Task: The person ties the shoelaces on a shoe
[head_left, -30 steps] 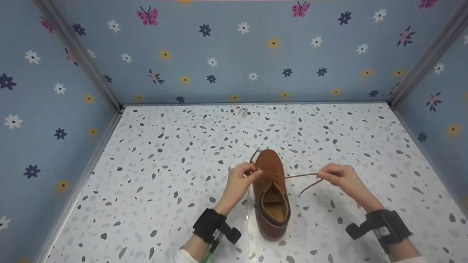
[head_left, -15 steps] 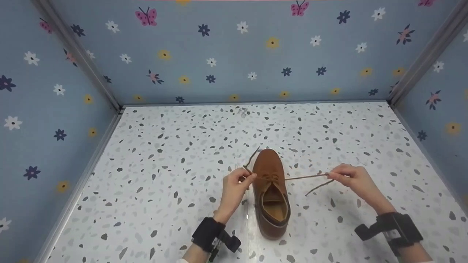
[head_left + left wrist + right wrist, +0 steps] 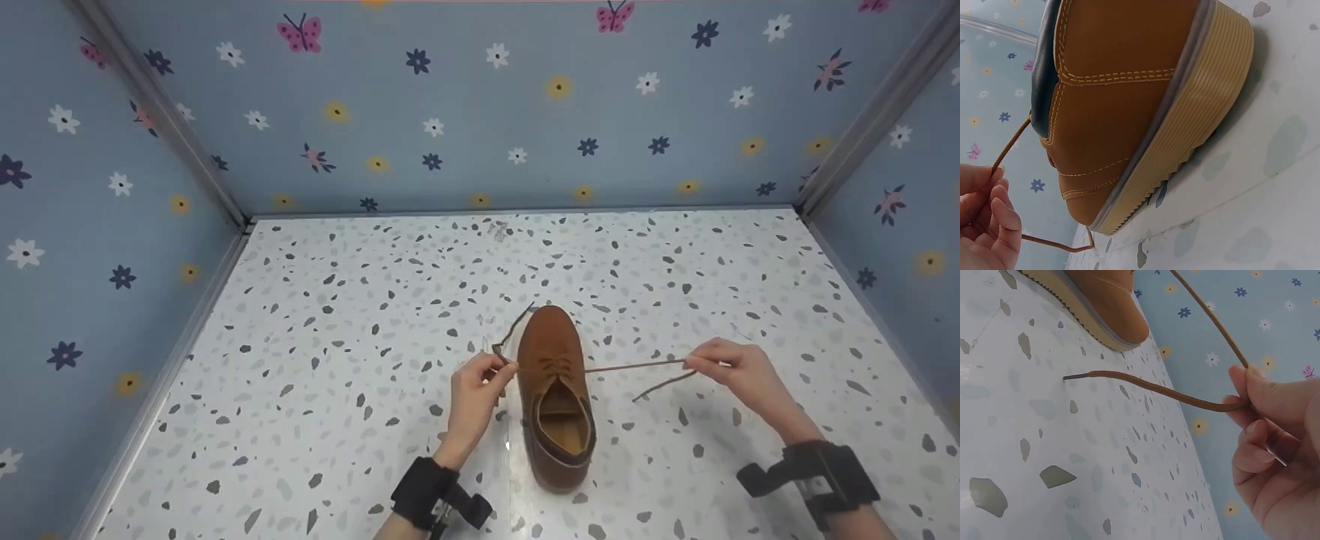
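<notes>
A brown lace-up shoe (image 3: 552,334) stands upright on the speckled surface, its toe toward the back wall. On its left, my left hand (image 3: 475,390) pinches one end of the brown shoelace (image 3: 1009,145) between thumb and fingers; a loose tail runs forward beside the toe. To the right of the shoe, my right hand (image 3: 739,379) pinches the other lace end (image 3: 1213,318), which stretches in a straight line from the eyelets. Its free tail (image 3: 1157,388) dangles below the fingertips, tipped with a dark aglet. The left wrist view shows the shoe's ribbed tan sole (image 3: 1207,84).
The white speckled tabletop (image 3: 360,285) is bordered by blue flowered panels (image 3: 465,97) at the back and both sides. Grey metal strips (image 3: 172,120) join the panels at the corners. Black camera straps (image 3: 426,486) sit on both wrists.
Both hands have moved apart, left hand to the left and right hand to the right, drawing the lace out longer on both sides. The shoe has stayed in place.
</notes>
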A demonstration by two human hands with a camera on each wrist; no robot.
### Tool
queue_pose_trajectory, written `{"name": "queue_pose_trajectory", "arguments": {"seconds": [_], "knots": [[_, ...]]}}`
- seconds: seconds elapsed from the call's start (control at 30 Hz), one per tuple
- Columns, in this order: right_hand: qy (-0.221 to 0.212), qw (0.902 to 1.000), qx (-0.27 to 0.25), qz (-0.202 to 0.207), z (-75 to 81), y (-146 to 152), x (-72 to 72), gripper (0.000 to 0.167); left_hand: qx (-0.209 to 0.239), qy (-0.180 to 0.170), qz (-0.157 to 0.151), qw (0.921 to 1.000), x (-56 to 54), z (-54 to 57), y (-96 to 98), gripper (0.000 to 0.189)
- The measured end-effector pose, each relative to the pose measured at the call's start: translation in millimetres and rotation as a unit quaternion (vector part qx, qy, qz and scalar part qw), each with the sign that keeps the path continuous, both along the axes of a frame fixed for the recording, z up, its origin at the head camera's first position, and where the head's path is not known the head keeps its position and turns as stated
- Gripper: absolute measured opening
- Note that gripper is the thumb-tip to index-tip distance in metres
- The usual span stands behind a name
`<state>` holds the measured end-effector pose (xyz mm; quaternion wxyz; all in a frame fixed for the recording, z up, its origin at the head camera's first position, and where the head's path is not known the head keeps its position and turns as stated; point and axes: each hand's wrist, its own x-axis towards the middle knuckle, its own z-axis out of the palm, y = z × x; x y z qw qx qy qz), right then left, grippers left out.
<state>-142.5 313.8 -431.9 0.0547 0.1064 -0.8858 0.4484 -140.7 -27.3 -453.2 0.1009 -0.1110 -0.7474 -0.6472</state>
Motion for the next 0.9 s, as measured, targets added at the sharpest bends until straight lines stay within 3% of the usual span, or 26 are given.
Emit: {"name": "queue_pose_trajectory", "arguments": {"seconds": [0.3,0.6,0.9], "knots": [[-0.001,0.9998,0.018,-0.007,-24.8,22,-6.8,0.010,0.006,0.006,-0.001,1.0000,-0.6,-3.5,0.6,0.011],[0.012,0.9993,0.032,-0.016,-27.0,27,-4.7,0.006,-0.009,0.000,0.015,0.9998,1.7,-1.8,-1.0,0.011],[0.010,0.9990,0.035,-0.026,-23.8,26,-0.1,0.002,-0.002,-0.008,0.011,0.9999,1.0,-4.8,-1.2,0.011]]}}
